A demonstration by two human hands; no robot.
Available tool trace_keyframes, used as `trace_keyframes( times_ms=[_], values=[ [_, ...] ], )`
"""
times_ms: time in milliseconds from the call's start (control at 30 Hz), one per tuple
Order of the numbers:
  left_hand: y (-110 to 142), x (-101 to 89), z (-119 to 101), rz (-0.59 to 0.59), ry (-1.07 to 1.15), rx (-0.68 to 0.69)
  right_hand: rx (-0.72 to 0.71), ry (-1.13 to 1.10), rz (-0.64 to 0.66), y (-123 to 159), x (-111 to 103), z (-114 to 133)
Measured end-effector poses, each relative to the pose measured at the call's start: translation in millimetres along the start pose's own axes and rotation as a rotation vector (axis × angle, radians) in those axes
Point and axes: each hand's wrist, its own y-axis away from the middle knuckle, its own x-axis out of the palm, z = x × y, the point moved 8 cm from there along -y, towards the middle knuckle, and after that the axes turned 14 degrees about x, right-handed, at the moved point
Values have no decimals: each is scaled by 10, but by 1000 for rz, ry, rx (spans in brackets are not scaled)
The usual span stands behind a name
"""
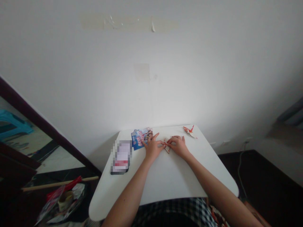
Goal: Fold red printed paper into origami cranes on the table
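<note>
Over the white table [170, 179], both my hands meet at a small folded piece of paper [167, 149] with a printed, reddish-tan surface. My left hand [153, 145] pinches its left side between thumb and index finger, the other fingers spread above a blue printed flyer [137, 146]. From the other side, my right hand [177, 145] holds the paper with its fingertips. Much of the paper is hidden by my fingers. Beyond my right hand lies a folded red-and-white paper crane [189, 130].
A phone [121, 157], its screen blurred out, lies at the table's left. A white wall [175, 78] rises behind the table. On the floor at left are a bin with rubbish [65, 200], a wooden stick [61, 183] and a mirror reflecting a blue stool [14, 124].
</note>
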Motion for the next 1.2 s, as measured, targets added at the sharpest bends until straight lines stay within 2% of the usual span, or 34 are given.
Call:
trace_keyframes(
  times_ms=[567,900,1200],
  values=[
    [-20,8,-19,-5,17,47,-31,21,-27,31,6,19],
    [-26,43,-9,32,1,19,-17,52,-27,89,20,43],
    [29,60,16,6,-38,28,-4,15,2,40,76,-53]
  ],
)
